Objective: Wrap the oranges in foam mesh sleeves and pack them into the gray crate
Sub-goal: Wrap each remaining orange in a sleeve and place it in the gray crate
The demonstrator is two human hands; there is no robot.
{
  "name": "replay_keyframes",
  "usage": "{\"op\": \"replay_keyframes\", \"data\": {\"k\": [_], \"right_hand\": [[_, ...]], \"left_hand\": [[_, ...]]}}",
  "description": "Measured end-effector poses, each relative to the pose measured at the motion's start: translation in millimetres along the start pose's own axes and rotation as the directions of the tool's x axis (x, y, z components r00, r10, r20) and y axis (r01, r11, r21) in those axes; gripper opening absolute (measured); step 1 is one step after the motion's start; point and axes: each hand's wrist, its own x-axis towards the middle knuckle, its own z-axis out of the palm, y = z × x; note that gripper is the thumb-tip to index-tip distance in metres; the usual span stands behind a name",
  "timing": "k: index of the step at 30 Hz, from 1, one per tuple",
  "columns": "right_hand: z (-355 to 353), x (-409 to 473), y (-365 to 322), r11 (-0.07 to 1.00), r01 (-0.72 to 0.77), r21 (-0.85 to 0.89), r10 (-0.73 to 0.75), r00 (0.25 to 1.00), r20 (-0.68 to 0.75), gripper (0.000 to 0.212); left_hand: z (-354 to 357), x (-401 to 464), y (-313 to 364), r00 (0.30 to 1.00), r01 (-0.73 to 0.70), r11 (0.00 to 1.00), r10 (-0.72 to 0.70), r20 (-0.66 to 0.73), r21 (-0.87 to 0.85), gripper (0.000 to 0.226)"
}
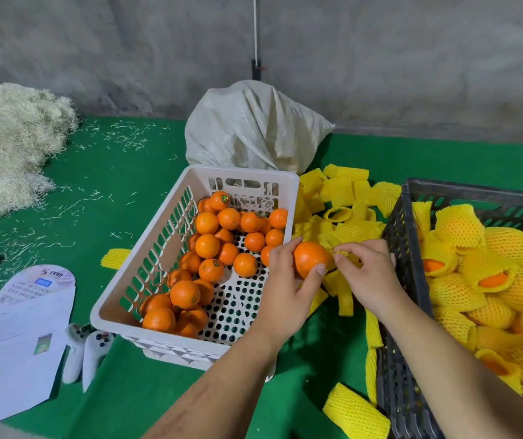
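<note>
My left hand (288, 280) grips a bare orange (309, 259) over the right rim of the white basket (133, 280), which holds several loose oranges (208, 245). Just right of that orange, my right hand (367, 274) pinches a yellow foam mesh sleeve (345, 256) at its edge. More empty sleeves (345, 198) lie heaped on the green cloth between the basket and the gray crate (402, 248). The crate at the right holds several oranges wrapped in yellow sleeves (462, 280).
A white woven sack (253, 128) stands behind the basket. A pile of pale shredded straw (7, 144) fills the far left. Papers (22, 337) and two white controllers (86, 353) lie at the front left. Loose sleeves (355, 413) lie by the crate's near corner.
</note>
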Motion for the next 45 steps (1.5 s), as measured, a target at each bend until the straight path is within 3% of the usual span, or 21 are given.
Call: {"op": "replay_keyframes", "data": {"k": [4,9,10,13,15,22,25,30,35,39,42,45], "right_hand": [[-1,0,-7,0.944,-0.115,0.310,0.089,0.991,0.097,0.011],[1,0,-13,0.802,-0.274,0.531,0.152,0.953,0.263,0.007],[1,1,-14,0.769,-0.298,0.566,0.140,0.942,0.306,0.014],[3,-2,-13,0.740,-0.355,0.571,0.049,0.875,0.481,0.039],[5,-5,-13,0.787,-0.340,0.515,-0.001,0.834,0.552,0.037],[3,-4,-11,0.913,-0.182,0.365,0.040,0.931,0.364,0.008],[2,-6,-14,0.907,-0.207,0.367,0.089,0.946,0.313,0.018],[1,-6,-14,0.912,-0.172,0.373,0.103,0.975,0.197,0.018],[-1,-1,-13,0.873,-0.212,0.440,0.148,0.973,0.176,0.029],[1,-1,-13,0.897,-0.209,0.389,0.145,0.972,0.186,0.023],[-1,1,-12,0.904,-0.200,0.377,0.147,0.975,0.165,0.012],[1,2,-9,0.929,-0.189,0.319,0.161,0.981,0.111,0.017]], "left_hand": [[-1,-1,1,0.999,0.042,0.999,-0.042,0.006,-0.020,0.061],[-5,1,6,0.978,0.204,0.931,-0.206,0.025,-0.303,0.042],[-5,1,8,0.974,0.216,0.912,-0.226,0.013,-0.349,0.041],[-7,0,13,0.961,0.245,0.874,-0.275,-0.013,-0.419,0.041],[-10,-3,13,0.958,0.249,0.861,-0.286,-0.018,-0.443,0.041],[-3,6,25,0.959,0.223,0.856,-0.280,-0.055,-0.466,0.039],[3,8,23,0.971,0.199,0.877,-0.237,-0.032,-0.436,0.035],[3,3,16,0.984,0.139,0.925,-0.170,-0.058,-0.355,0.049],[-1,4,18,0.980,0.179,0.870,-0.197,0.008,-0.459,0.044],[0,4,18,0.974,0.222,0.876,-0.181,0.134,-0.429,0.042],[-2,4,20,0.969,0.248,0.850,-0.216,0.123,-0.464,0.048],[-6,4,22,0.968,0.250,0.845,-0.214,0.130,-0.472,0.055]]}}
